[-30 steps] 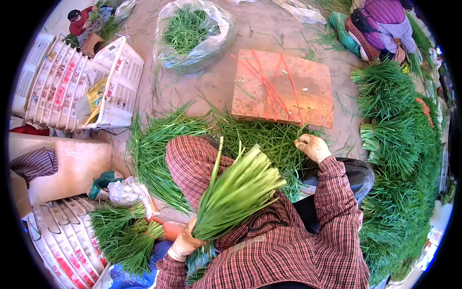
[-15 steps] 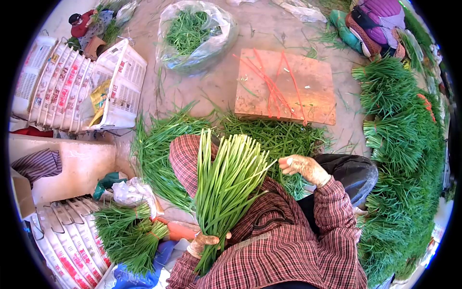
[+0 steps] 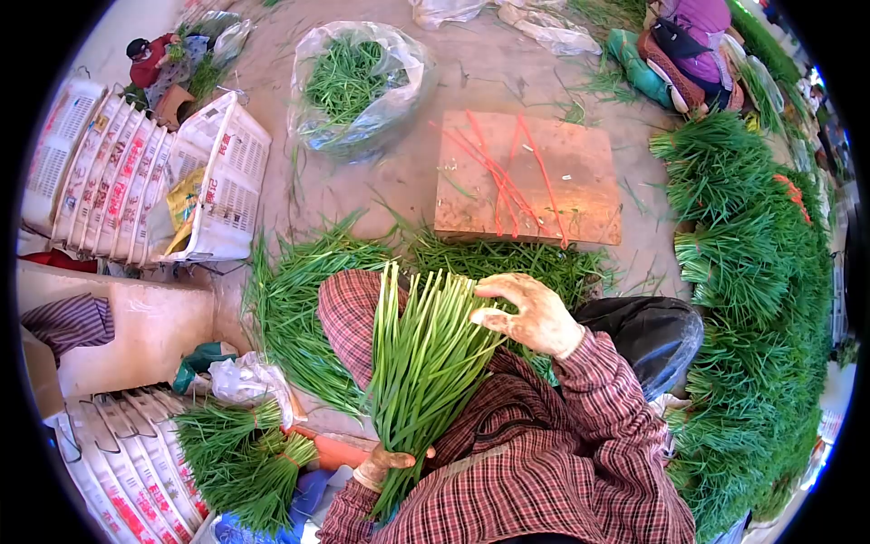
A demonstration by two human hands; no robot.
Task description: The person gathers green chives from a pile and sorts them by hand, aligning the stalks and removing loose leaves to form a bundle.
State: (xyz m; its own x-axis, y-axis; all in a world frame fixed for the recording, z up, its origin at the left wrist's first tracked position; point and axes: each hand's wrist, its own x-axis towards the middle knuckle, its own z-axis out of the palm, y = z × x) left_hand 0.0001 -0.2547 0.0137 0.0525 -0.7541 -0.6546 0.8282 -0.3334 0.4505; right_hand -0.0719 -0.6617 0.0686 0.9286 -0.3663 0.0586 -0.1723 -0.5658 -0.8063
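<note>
A bunch of long green stalks (image 3: 426, 354) stands upright over my lap, pale cut ends at the top. Near its lower end my left hand (image 3: 388, 464) is wrapped round it. Beside the upper right of the bunch is my right hand (image 3: 530, 313), thumb and fingers apart, its fingertips close to the pale ends. Loose stalks (image 3: 313, 308) lie on the floor in front of my legs. Past them sits a wooden board (image 3: 535, 181) with red strips (image 3: 507, 181) across it.
Tied bundles (image 3: 734, 254) are piled along the right side. A plastic bag of greens (image 3: 349, 82) stands ahead. White crates (image 3: 217, 172) are at the left, with tied bundles (image 3: 263, 462) at the lower left. One person (image 3: 149, 63) sits far left, another (image 3: 693, 45) far right.
The bunch has swung from a rightward tilt to upright. My right hand has moved left from the loose stalks by the board to the top of the bunch.
</note>
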